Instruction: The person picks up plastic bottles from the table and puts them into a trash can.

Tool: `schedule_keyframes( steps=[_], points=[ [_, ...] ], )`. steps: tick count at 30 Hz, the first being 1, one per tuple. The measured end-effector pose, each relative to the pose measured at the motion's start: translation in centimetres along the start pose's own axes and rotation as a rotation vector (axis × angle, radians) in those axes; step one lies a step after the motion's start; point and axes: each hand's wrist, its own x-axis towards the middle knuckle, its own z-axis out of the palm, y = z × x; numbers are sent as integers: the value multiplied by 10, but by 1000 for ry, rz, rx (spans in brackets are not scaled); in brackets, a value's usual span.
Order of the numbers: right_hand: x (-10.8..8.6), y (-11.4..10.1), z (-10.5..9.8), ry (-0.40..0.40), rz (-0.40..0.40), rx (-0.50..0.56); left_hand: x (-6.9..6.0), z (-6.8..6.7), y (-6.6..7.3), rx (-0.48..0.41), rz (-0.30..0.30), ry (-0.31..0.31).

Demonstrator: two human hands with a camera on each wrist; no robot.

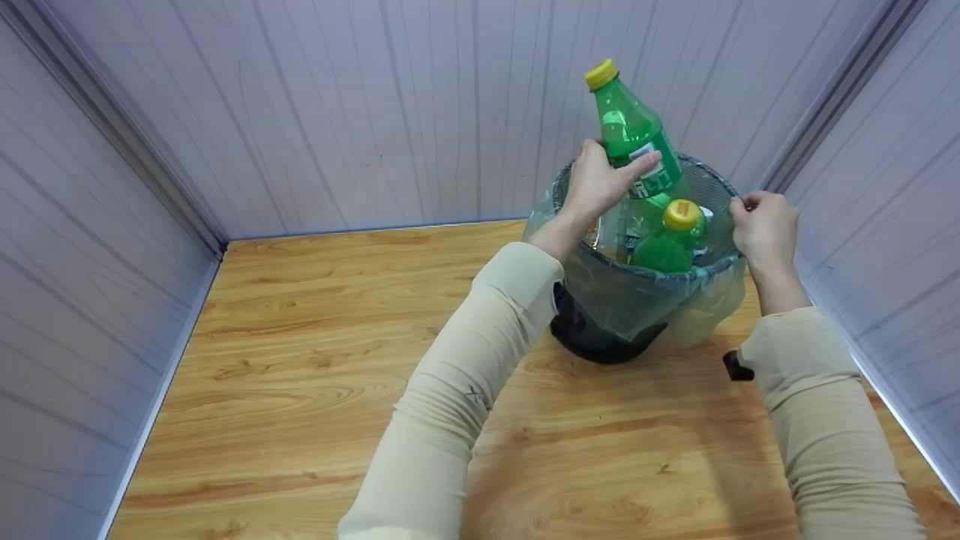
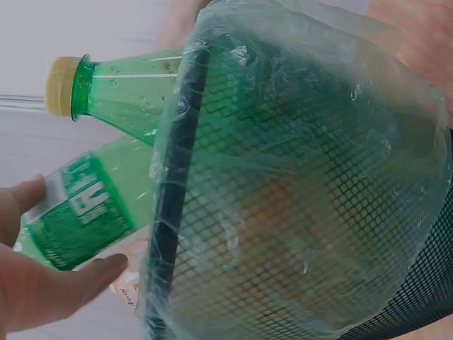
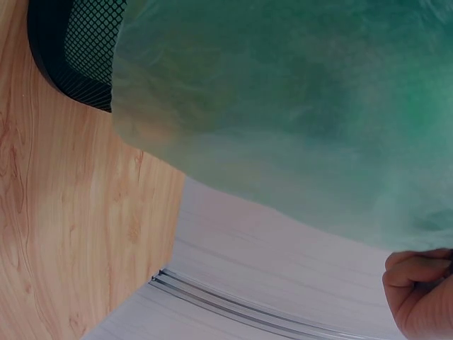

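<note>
My left hand (image 1: 596,184) grips a green plastic bottle (image 1: 630,124) round its labelled middle, thumb across the label. This bottle leans, yellow cap up, with its lower end inside a black mesh wastebasket (image 1: 600,337). A second green bottle (image 1: 667,251), also yellow-capped, stands in the basket. A translucent green bin liner (image 1: 637,292) is folded over the rim and hangs outside. At the rim's right side my right hand (image 1: 769,229) pinches the liner's edge. In the right wrist view, curled fingers of the right hand (image 3: 423,294) meet the hanging liner (image 3: 283,134).
Other clear packaging (image 1: 609,229) lies in the basket beside the bottles. The basket stands on a wood-patterned floor (image 1: 337,360), close to the pale back panel (image 1: 337,112). A right side panel (image 1: 892,187) rises near my right arm.
</note>
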Motion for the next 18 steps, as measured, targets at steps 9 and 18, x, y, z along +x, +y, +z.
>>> schedule_keyframes(
  steps=[9, 18],
  points=[
    [-2, -3, 1, -23, 36, 6, -1, -8, -1, 178, -29, 11],
    [-1, -5, 3, -57, 44, 26, -5, -30, -3, 169, -56, -21]
  ],
)
